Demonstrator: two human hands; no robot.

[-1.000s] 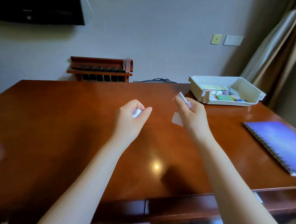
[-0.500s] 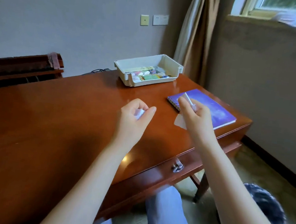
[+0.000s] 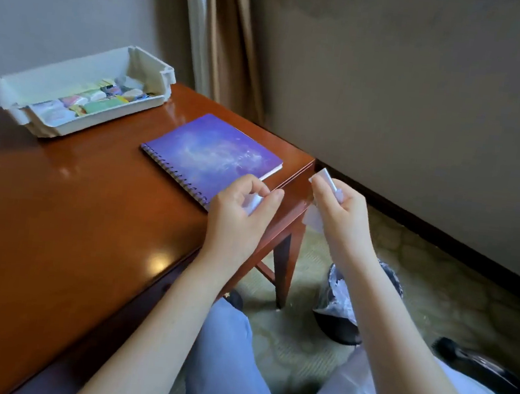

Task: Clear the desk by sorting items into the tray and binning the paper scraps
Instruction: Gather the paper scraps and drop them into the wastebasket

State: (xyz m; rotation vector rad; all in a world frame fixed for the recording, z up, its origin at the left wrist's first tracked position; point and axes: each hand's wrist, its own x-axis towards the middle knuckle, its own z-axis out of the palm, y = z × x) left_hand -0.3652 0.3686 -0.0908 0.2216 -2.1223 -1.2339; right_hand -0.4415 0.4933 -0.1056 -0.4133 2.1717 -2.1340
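Observation:
My left hand [image 3: 240, 207] is closed around a small white paper scrap [image 3: 252, 203], above the desk's right front corner and over the edge of a purple spiral notebook [image 3: 215, 153]. My right hand [image 3: 342, 212] is past the desk's end, above the floor, gripping white paper scraps [image 3: 328, 180] that stick out above and below the fingers. Below my right forearm, on the floor, stands a dark bin [image 3: 336, 310] with a clear liner and white paper in it. A white tray [image 3: 151, 70] holding several small colourful items sits at the back of the desk.
The brown wooden desk [image 3: 58, 207] ends at the right, near a wall with a dark skirting board. Curtains [image 3: 223, 42] hang behind the desk corner. My knees in light trousers are under the desk edge. A dark shoe [image 3: 475, 364] lies on the patterned carpet at the right.
My view has swung right and down, bringing the bin and floor into sight. Both hands, still holding scraps, have shifted right; my right hand is now beyond the desk end.

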